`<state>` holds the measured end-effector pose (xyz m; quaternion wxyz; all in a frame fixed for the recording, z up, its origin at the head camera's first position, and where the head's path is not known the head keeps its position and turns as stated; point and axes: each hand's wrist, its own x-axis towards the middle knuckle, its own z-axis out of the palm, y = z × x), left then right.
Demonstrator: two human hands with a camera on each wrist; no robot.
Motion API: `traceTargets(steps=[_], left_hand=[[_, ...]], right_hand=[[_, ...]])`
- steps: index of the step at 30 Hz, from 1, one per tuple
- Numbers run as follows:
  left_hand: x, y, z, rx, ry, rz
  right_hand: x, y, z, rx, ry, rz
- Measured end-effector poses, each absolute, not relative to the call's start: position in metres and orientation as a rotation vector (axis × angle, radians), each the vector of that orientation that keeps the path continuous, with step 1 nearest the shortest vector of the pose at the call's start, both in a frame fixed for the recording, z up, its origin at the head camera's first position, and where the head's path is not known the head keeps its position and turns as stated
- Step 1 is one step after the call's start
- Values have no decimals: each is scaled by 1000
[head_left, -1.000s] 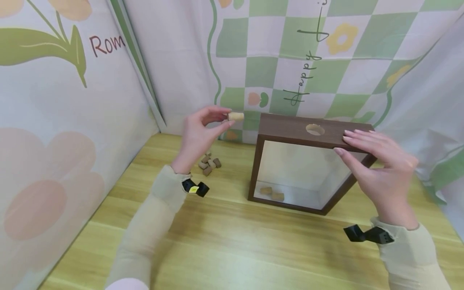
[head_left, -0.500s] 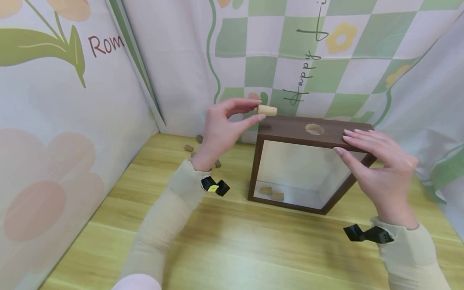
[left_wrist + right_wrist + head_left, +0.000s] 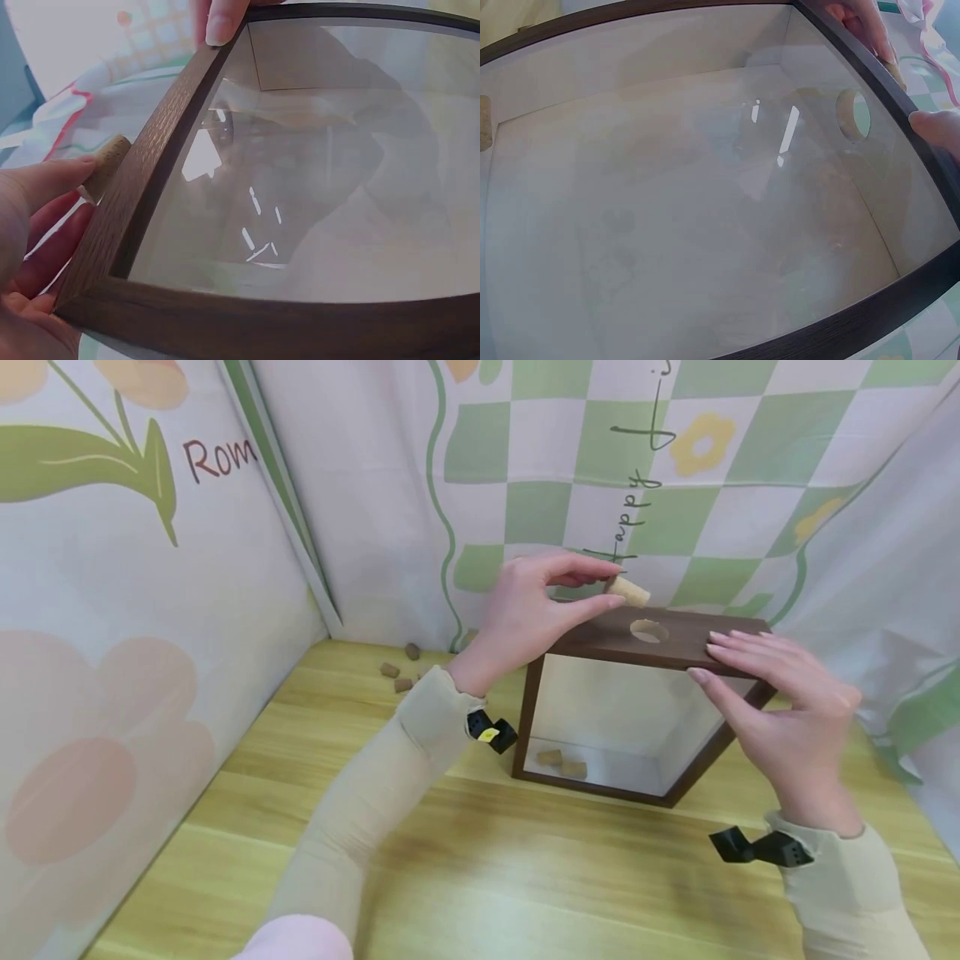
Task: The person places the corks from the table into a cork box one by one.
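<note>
A cork (image 3: 629, 591) is pinched between the thumb and fingers of my left hand (image 3: 531, 610), tilted down to the right just above a dark wooden box with a clear front (image 3: 652, 650). The round hole (image 3: 649, 631) in the box's top lies just right of and below the cork. My right hand (image 3: 795, 710) rests on the box's top right end, fingers on top and thumb at the front edge. Two corks (image 3: 573, 769) lie inside on the floor of the box. In the left wrist view, the held cork (image 3: 109, 161) is beside the wooden frame.
Several loose corks (image 3: 390, 670) lie on the wooden table (image 3: 465, 860) left of the box, some hidden behind my left forearm. A checkered curtain (image 3: 540, 510) hangs behind the box, and a flowered panel (image 3: 112, 693) stands at the left.
My left hand has carried the cork rightward from left of the box to above its top, near the hole, and the cork has tilted downward. My right hand has stayed in place.
</note>
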<state>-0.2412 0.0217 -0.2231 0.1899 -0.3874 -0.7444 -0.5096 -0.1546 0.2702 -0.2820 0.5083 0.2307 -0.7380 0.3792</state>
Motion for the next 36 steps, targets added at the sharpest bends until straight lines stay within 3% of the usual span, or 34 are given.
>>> traceTargets(steps=[17,36], left_hand=[[-250,43,-214,-1301,-2347,-1110],[-261,6,-235,-1001,-2097,-1559]], right_hand=[[-156,269,-281,556,-1766,919],[-156,269,-283,548,-1771,926]])
